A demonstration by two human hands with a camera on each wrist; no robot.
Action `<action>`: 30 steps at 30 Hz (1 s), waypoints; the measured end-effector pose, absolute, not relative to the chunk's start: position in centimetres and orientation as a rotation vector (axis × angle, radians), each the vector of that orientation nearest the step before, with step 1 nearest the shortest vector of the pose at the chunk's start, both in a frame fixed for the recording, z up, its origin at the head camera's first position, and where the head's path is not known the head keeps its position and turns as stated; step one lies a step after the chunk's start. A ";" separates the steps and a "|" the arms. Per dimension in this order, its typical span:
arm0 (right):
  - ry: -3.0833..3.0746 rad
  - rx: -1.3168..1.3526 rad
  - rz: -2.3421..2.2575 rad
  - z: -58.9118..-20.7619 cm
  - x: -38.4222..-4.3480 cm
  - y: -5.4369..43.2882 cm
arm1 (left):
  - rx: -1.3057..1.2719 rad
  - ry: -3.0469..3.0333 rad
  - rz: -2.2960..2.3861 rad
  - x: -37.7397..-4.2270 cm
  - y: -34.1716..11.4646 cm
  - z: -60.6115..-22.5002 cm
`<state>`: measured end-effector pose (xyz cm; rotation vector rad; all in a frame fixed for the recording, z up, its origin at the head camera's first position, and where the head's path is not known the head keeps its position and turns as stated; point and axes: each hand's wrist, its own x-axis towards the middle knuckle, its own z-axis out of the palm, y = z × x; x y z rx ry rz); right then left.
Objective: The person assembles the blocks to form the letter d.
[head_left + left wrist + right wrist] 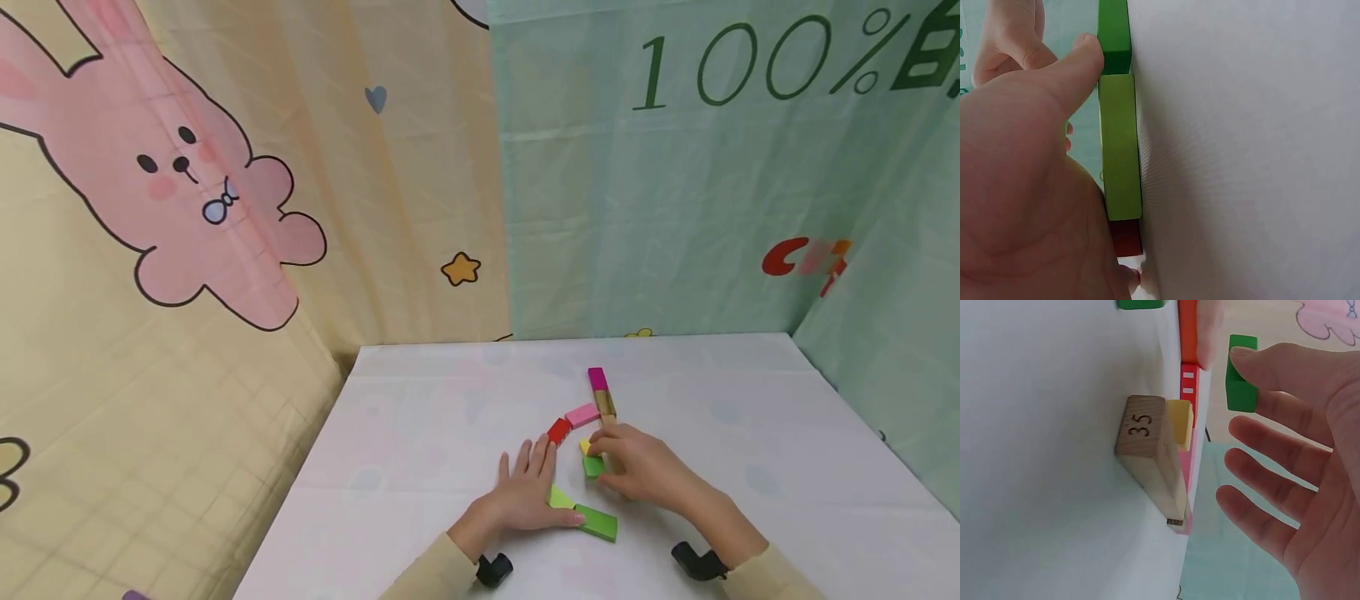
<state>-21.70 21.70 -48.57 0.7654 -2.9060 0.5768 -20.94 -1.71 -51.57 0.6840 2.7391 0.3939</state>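
Observation:
Between the thumb and index finger of my right hand [648,471] is a small green block [1242,394], pinched and held above the table in the right wrist view. A yellow block [1180,425] and a wooden block marked 35 [1141,425] are near that hand. My left hand [525,496] lies with spread, straight fingers over a curved row of blocks. Its thumb touches a longer green block [597,523], beside a light green block [1120,147]. By its fingertips sits a red block [558,431]; the palm hides part of the row in the head view.
Farther back, a pink block [582,415] meets a line of wooden pieces [605,403] ending in a magenta block [597,379]. All lie on a white-covered table [420,417]. Printed curtains [405,183] hang behind and along the sides.

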 end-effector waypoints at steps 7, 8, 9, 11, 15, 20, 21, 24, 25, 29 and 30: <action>-2.878 0.836 0.578 -49.3 -21.1 23.2 | 0.705 2.737 0.376 -20.9 -1.6 -51.2; -2.873 0.841 0.581 -49.3 -21.0 23.3 | 0.701 2.732 0.377 -20.9 -1.6 -51.2; -2.869 0.846 0.582 -49.4 -20.9 23.5 | 0.698 2.728 0.381 -20.9 -1.7 -51.1; -2.862 0.853 0.579 -49.6 -20.8 23.7 | 0.694 2.722 0.386 -20.8 -1.7 -51.0; -2.857 0.862 0.568 -49.7 -20.5 24.0 | 0.694 2.719 0.382 -20.8 -1.8 -51.0; -2.866 0.881 0.554 -49.7 -20.0 24.4 | 0.698 2.730 0.358 -20.8 -1.8 -51.2; -2.867 0.888 0.546 -49.7 -19.9 24.5 | 0.698 2.731 0.357 -20.8 -1.8 -51.2; -2.867 0.904 0.534 -49.8 -19.6 24.7 | 0.698 2.735 0.358 -20.8 -1.8 -51.2; -2.865 0.909 0.529 -49.8 -19.5 24.8 | 0.696 2.735 0.363 -20.8 -1.8 -51.2; -2.861 0.932 0.539 -49.9 -19.0 25.2 | 0.684 2.736 0.388 -20.8 -1.8 -51.2; -2.854 0.936 0.543 -50.0 -18.9 25.2 | 0.679 2.738 0.397 -20.8 -1.8 -51.2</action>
